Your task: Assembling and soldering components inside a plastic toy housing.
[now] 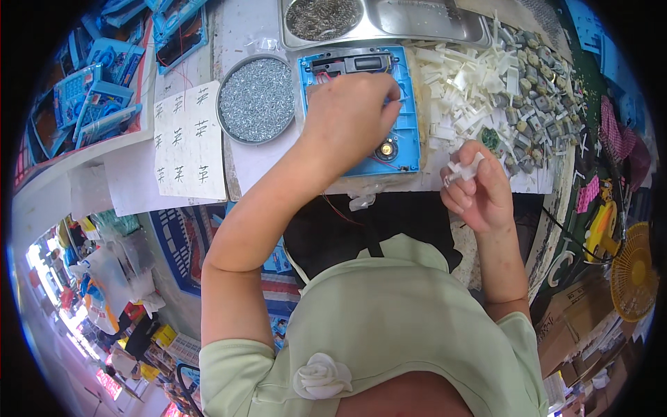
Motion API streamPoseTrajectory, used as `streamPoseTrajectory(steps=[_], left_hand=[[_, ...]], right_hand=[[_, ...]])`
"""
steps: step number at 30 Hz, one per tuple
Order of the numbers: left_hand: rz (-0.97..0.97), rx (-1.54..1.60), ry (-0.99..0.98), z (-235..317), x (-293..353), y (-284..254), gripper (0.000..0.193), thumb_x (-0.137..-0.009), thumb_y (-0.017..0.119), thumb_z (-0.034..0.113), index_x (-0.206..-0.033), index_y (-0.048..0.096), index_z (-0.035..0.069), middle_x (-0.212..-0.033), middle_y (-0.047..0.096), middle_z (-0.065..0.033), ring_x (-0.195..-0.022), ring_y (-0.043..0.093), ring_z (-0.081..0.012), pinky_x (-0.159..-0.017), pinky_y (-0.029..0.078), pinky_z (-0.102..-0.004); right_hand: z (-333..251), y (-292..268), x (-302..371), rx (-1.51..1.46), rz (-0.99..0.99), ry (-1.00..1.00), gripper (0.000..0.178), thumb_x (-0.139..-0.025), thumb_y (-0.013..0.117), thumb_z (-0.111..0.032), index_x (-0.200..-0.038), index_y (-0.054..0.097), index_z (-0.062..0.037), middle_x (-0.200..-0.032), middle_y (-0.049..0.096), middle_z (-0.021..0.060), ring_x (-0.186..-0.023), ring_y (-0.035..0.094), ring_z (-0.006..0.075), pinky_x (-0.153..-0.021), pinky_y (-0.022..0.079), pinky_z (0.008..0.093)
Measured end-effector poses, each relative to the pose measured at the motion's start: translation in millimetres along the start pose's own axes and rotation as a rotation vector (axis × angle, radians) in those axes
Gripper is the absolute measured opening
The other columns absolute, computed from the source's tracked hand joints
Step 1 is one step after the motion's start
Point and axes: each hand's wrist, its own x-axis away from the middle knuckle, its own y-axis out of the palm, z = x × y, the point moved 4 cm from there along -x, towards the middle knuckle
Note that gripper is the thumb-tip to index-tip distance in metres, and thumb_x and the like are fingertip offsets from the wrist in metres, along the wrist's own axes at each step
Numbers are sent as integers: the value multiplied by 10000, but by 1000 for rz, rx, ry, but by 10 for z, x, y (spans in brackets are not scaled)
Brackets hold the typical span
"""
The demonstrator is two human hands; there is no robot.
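My left hand [351, 115] is over a blue plastic casing [408, 142] that lies open on the table, its inner side up. The fingers of this hand curl down into the casing, and whatever they pinch is hidden beneath them. A black part [351, 64] sits along the casing's far edge, and a small round speaker-like part [386, 149] is at its near right. To the right, just off the table's front edge, my right hand [481, 191] is closed on a small white plastic piece [465, 168], held between thumb and fingers.
A round tray of small screws [256, 99] stands left of the casing. White plastic pieces [451, 87] and grey blocky parts [545, 97] are heaped at right. A metal tray [424, 24] holding small springs is at the back. Blue casings [104, 90] pile up far left.
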Motion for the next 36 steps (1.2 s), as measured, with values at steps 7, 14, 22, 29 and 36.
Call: streamPoseTrajectory(steps=[7, 14, 22, 29, 36], left_hand=[[-152, 110, 256, 6, 88, -143, 83, -822, 730, 117, -893, 709, 80, -782, 635, -78, -699, 644, -277, -634, 511, -388], [-312, -104, 419, 240, 34, -117, 98, -810, 726, 159, -896, 724, 111, -843, 642, -57, -766, 666, -302, -658, 529, -404], [-348, -300, 441, 278, 19, 58, 63, -829, 681, 136, -846, 679, 75, -752, 654, -91, -747, 686, -307, -633, 537, -413], [-14, 350, 35, -151, 109, -279, 94, -910, 688, 110, -940, 673, 22, -768, 704, -99, -650, 710, -208, -586, 551, -316], [237, 615, -128, -316, 300, -80, 80, -914, 700, 67, -959, 684, 3, -754, 703, -68, -632, 694, -124, -587, 547, -253]], right_hand=[[-97, -155, 55, 74, -163, -88, 468, -1012, 608, -291, -1365, 493, -7, -980, 651, 117, -763, 608, 217, -677, 461, 333], [-169, -161, 36, 158, -210, -55, 488, -1043, 528, -324, -1406, 422, -15, -1186, 648, 272, -817, 689, 305, -771, 543, 401], [-347, 3, 14, 387, -74, -116, 411, -1039, 524, -298, -1349, 469, -33, -1235, 624, 297, -866, 687, 305, -813, 551, 389], [-609, 231, -279, 1606, 118, -508, 192, -831, 735, -79, -1019, 700, -55, -1062, 650, 99, -968, 601, 237, -803, 482, 322], [-568, 574, -576, 2042, -204, -661, 276, -722, 764, -52, -989, 694, -65, -980, 617, 88, -940, 565, 311, -790, 497, 390]])
